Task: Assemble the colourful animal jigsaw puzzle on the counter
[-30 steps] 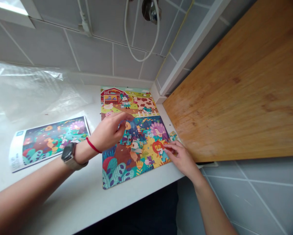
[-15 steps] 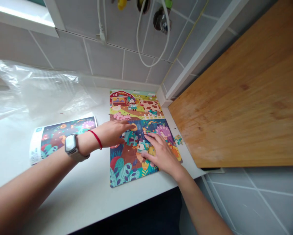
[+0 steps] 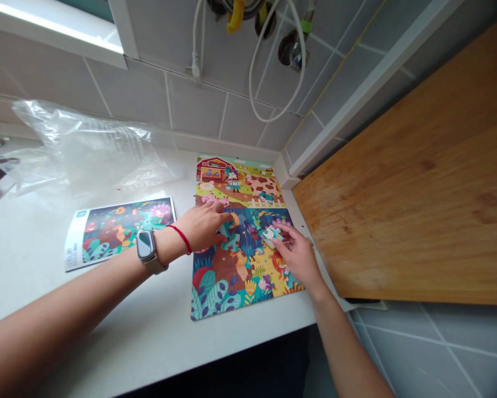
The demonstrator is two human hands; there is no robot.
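Between the thumb and fingers of my right hand (image 3: 298,251) is a white and teal puzzle piece (image 3: 271,234), raised over the right side of the dark, colourful animal puzzle (image 3: 215,260). My left hand (image 3: 204,224) reaches over the puzzle's upper left, thumb and index finger closed around a teal puzzle piece (image 3: 230,241) that they partly cover. Below lie printed plants, a fox-like figure and a lion. Directly behind, a farm puzzle (image 3: 242,182) with a red barn and a spotted cow meets the dark one edge to edge.
A printed picture sheet (image 3: 119,229) lies left of the puzzle, partly behind my left wrist. Crumpled clear plastic (image 3: 103,155) sits at the back left of the white table (image 3: 148,331). A wooden board (image 3: 406,193) bounds the right side; a white cable (image 3: 252,83) hangs on the tiled wall.
My right hand has moved up and right, lifting the white and teal piece from the puzzle's middle. My left hand stays near the upper left of the puzzle. The view has shifted slightly.
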